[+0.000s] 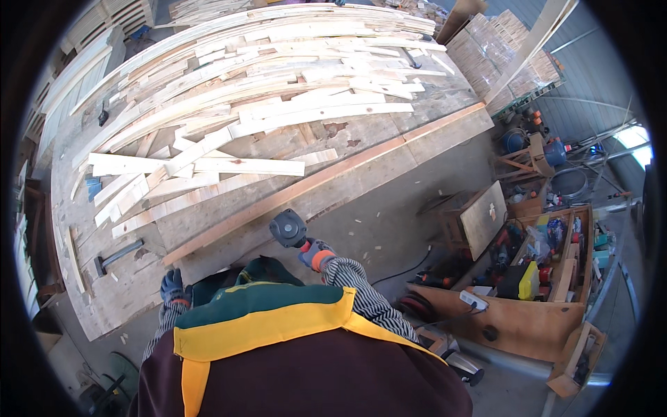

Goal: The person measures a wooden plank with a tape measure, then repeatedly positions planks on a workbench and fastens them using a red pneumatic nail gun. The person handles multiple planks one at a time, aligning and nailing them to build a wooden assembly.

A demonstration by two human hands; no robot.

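My right hand [316,255], in a grey and orange work glove, is closed around the handle of a dark pneumatic nail gun [288,228], whose round head lies over the near edge of the wooden worktable [365,183]. My left hand [173,285], gloved in blue-grey, is at the table's near edge with its fingers apart and holds nothing. A long wooden batten [292,194] runs along the table's front, just beyond both hands. A hammer [119,256] lies on the table up and left of my left hand. Crossed pale boards [234,166] lie farther in.
Many loose wooden strips [271,68] cover the table's far part. To the right stand a wooden tool box [510,318] with power tools and a power strip [473,300], a small stand with a tilted panel [484,221], and a cable [411,268] on the floor. Wrapped stacked wood [495,57] stands beyond.
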